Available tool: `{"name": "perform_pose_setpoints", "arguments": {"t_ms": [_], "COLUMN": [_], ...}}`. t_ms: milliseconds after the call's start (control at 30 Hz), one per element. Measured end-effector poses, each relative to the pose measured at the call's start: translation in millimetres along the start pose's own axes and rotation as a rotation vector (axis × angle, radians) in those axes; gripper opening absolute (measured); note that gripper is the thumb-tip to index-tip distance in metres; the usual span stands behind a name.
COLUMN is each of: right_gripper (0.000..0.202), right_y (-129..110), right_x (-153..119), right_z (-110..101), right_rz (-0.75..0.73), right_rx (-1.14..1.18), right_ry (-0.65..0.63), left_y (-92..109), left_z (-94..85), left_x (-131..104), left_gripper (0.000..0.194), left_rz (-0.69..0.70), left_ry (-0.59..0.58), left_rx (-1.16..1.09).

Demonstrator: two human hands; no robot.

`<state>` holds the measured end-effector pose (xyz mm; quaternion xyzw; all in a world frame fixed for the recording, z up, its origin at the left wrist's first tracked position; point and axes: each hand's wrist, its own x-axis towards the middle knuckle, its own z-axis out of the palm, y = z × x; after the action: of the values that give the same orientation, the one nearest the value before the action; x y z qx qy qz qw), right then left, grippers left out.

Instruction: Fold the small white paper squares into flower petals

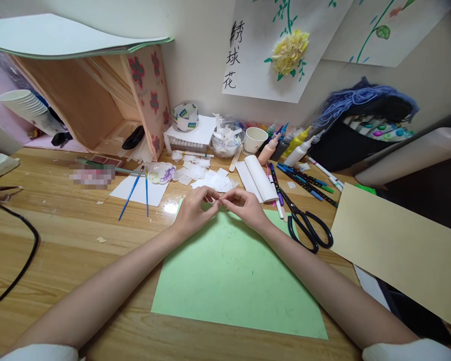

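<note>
White sleeves (41, 352) lay nearest. Left hand (196, 213), thumb and finger pinched, hovered over the green sheet's (236, 281) far edge, fingertips meeting the similarly pinched right hand's (245, 206); anything gripped was too small to tell. Scissors (295, 209) lay beside.

Green paper (240, 276) — flat, faintly marked, on table (67, 245)

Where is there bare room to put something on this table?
Bare wood shows between the black cable and the left forearm, except small scraps. The green sheet has open room between this forearm and the right forearm. Beyond the left hand and right hand it is crowded: paper pieces, bottles, pens.
</note>
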<state>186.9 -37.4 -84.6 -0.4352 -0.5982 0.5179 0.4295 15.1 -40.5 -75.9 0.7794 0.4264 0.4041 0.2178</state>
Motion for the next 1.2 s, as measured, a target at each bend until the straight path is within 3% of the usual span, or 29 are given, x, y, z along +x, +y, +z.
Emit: {"name": "perform_pose_setpoints", "arguments": {"t_ms": [333, 1200], "right_gripper": [0.016, 0.019], "right_y": [0.0, 0.3], "right_x": [0.2, -0.1], "right_z": [0.7, 0.7], "right_rz": [-0.006, -0.01], "right_rx": [-0.088, -0.058], "right_ry": [0.01, 0.0], "left_y": [0.7, -1.2], "left_z": [-0.7, -0.8], "left_x": [0.5, -0.6], "left_gripper": [0.007, 0.006], "left_rz": [-0.008, -0.021], "left_ry": [0.003, 0.006], "left_rx": [-0.001, -0.03]}}
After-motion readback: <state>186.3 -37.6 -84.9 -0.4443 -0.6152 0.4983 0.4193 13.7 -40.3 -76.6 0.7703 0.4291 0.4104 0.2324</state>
